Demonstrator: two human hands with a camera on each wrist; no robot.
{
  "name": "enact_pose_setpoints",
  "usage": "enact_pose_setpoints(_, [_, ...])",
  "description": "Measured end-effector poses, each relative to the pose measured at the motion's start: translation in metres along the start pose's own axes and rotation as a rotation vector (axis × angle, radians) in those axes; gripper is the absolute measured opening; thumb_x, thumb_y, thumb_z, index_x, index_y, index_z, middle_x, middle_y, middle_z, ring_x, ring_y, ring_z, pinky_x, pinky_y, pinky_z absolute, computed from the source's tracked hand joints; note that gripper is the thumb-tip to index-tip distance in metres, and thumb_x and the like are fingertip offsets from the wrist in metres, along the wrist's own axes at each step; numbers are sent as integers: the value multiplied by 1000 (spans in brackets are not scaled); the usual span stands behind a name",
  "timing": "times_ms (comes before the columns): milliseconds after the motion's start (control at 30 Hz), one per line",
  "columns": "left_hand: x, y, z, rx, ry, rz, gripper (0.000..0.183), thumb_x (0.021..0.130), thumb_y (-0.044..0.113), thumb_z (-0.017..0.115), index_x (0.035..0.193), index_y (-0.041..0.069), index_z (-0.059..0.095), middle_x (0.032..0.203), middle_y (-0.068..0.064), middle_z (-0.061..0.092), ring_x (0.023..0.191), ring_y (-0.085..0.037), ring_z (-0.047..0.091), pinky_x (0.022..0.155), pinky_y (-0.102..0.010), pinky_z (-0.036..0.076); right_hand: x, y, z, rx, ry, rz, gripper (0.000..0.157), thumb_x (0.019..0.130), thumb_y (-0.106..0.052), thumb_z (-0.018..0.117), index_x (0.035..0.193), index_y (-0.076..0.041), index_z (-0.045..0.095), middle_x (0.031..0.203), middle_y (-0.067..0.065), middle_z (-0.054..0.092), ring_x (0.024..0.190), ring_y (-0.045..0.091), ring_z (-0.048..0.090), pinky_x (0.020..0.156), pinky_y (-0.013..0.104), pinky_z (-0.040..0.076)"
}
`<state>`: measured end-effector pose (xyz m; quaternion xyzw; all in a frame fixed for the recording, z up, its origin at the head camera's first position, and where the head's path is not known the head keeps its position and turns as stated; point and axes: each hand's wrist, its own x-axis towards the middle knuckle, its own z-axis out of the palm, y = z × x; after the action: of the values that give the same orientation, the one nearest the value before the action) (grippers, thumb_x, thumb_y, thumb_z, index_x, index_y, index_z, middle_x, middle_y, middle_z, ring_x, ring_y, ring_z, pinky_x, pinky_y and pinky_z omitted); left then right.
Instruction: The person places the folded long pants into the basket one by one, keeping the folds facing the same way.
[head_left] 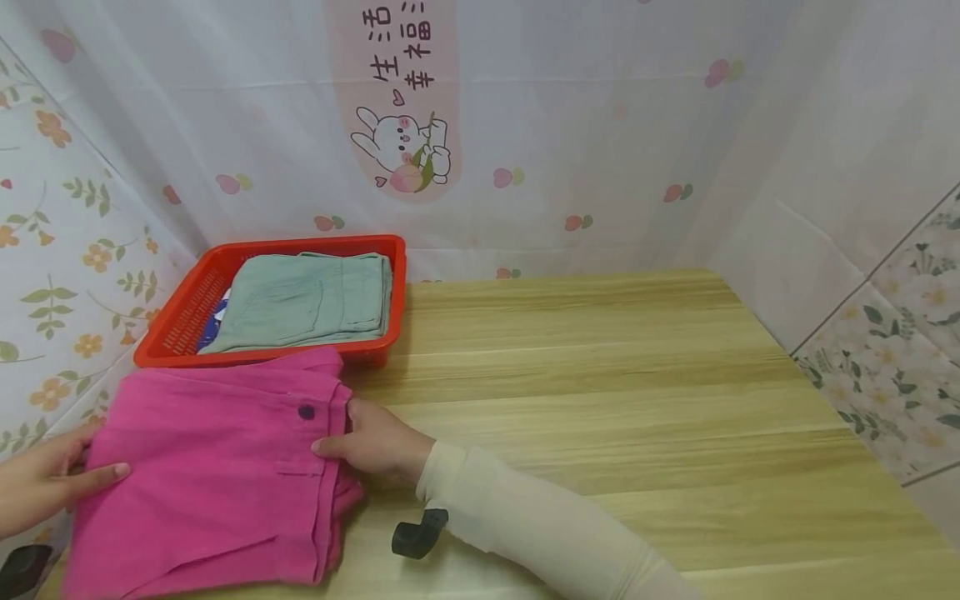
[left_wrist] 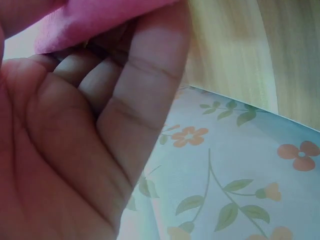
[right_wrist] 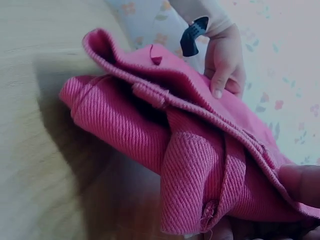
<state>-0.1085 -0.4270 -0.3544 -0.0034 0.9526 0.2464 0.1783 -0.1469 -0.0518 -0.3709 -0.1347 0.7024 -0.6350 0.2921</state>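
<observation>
Folded pink pants point(head_left: 202, 467) with a dark button are held up by both hands over the table's left part, in front of the basket. My left hand point(head_left: 52, 479) grips the folded side edge, thumb on top and fingers beneath. At the waistband my right hand point(head_left: 378, 442) pinches the layers, thumb on the front. In the right wrist view the pants point(right_wrist: 200, 145) show ribbed inner fabric and belt loops, and the left hand point(right_wrist: 225, 65) holds the far edge. The left wrist view shows the palm point(left_wrist: 60, 130) with curled fingers under the pink cloth point(left_wrist: 90, 22).
A red plastic basket point(head_left: 396, 292) stands at the back left, with folded light green pants point(head_left: 300, 296) and some blue-and-white cloth point(head_left: 213, 321) inside. Wood-grain tabletop point(head_left: 637, 400) extends to the right. Printed curtains point(head_left: 562, 125) border the table's back and sides.
</observation>
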Motion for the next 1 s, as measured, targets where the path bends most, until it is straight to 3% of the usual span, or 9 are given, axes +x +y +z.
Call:
enact_pose_setpoints(233, [0,5,-8,-100,28,8,51,103,11,54,130,-23,28,97,-11,68,75,-10,64,60,-30,54,-3,-14,-9,-65,-21,-48,32,92,-9,68,122,-14,59,98,-8,68,87,5,67,82,22,51])
enact_pose_setpoints(400, [0,19,-13,-77,72,40,49,103,11,53,130,-22,28,99,-14,68,76,-7,64,63,-28,56,-1,-21,-15,-121,23,-63,32,91,-11,71,121,-11,60,99,-7,66,89,3,64,83,22,49])
enact_pose_setpoints(600, [0,28,-14,-29,154,116,47,102,9,54,127,-23,31,98,-20,66,74,0,61,61,-26,56,2,-30,-21,-110,43,-70,33,90,-11,72,121,-10,59,98,-5,67,88,5,64,81,23,50])
enact_pose_setpoints(833, [3,29,-15,-57,177,143,49,102,11,55,131,-20,30,100,-20,66,75,-3,64,60,-28,57,5,-41,-30,-7,24,-78,36,90,-5,72,123,-7,59,98,-2,69,87,11,67,78,26,55])
enact_pose_setpoints(1000, [5,34,-15,-69,219,156,50,102,13,55,130,-20,31,102,-23,66,75,1,62,60,-27,56,8,-49,-38,-21,32,-97,34,89,-5,73,122,-5,62,95,-1,70,86,11,67,77,26,55])
